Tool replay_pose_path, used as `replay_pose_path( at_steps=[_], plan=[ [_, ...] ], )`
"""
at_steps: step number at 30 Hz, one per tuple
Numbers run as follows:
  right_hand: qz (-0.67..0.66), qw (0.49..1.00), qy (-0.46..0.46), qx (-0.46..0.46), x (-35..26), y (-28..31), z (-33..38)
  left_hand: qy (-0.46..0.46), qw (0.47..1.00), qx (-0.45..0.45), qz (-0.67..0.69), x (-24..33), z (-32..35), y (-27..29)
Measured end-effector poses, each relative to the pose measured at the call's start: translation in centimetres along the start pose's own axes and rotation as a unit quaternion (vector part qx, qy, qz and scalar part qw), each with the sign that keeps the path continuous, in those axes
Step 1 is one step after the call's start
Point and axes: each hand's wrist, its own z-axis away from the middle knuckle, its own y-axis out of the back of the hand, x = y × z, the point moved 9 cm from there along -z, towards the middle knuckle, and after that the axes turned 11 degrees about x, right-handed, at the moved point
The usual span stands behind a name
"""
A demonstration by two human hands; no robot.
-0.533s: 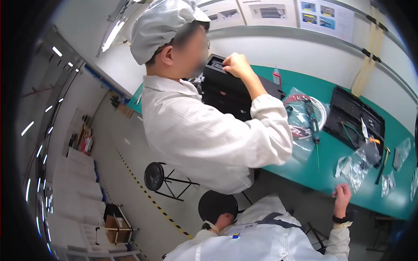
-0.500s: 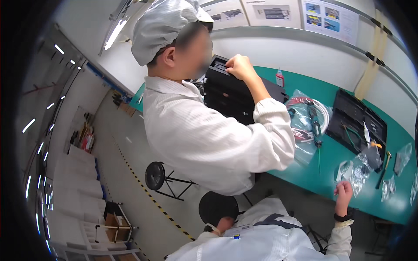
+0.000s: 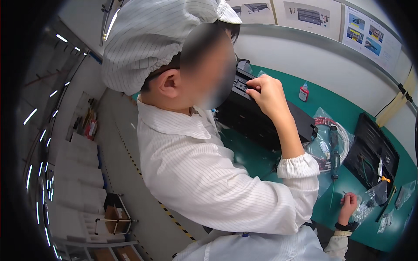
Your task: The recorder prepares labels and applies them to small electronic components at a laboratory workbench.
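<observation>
My right hand (image 3: 348,204) is above the near edge of the green table, a dark band round its wrist. Its fingers are curled together in a pinch, and something too small to name may be between them. Nearest to it are a clear plastic bag (image 3: 362,211) and a screwdriver (image 3: 334,158) with a long thin shaft. My left hand is out of sight; the co-worker's body covers much of the lower middle. A co-worker's hand (image 3: 271,98) touches the top of a long black metal housing (image 3: 252,122).
The co-worker (image 3: 217,174), in white cap and coat, stands close on my left. On the green table (image 3: 344,115) are a red bottle (image 3: 304,92), coiled cables (image 3: 347,145) in plastic and an opened black tool case (image 3: 363,135) with pliers. A hammer (image 3: 385,204) lies to the right.
My view has come closer to the co-worker, who now fills more of it. My right hand has moved nearer the screwdriver. My left hand, seen low in the middle before, has gone from view.
</observation>
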Motion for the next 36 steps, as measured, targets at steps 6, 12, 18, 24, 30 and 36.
replay_pose_path(
  at_steps=[6, 12, 18, 24, 30, 36],
  plan=[
    [-0.043, 0.999, 0.013, 0.022, -0.5, -2.6, 0.8, -0.178, 0.949, -0.065, 0.250, 29.5, -7.6, 2.2],
    [-0.033, 0.999, 0.034, 0.015, -1.5, -2.2, 1.1, -0.181, 0.888, -0.184, 0.380, 42.5, -7.6, 0.5],
    [-0.037, 0.999, 0.024, 0.010, -1.6, -3.9, 1.5, -0.144, 0.861, -0.223, 0.433, 43.5, -7.8, 0.9],
    [0.049, 0.998, 0.002, 0.026, -1.6, -0.8, 1.9, -0.148, 0.849, -0.240, 0.447, 44.9, -8.8, 1.2],
    [0.108, 0.992, 0.033, 0.050, -3.1, -0.6, 2.7, -0.295, 0.917, -0.052, 0.262, 43.4, -13.0, 7.7],
    [0.119, 0.990, 0.030, 0.064, -2.9, -1.5, 1.6, -0.328, 0.867, -0.200, 0.316, 44.8, -11.7, 4.9]
  ],
)
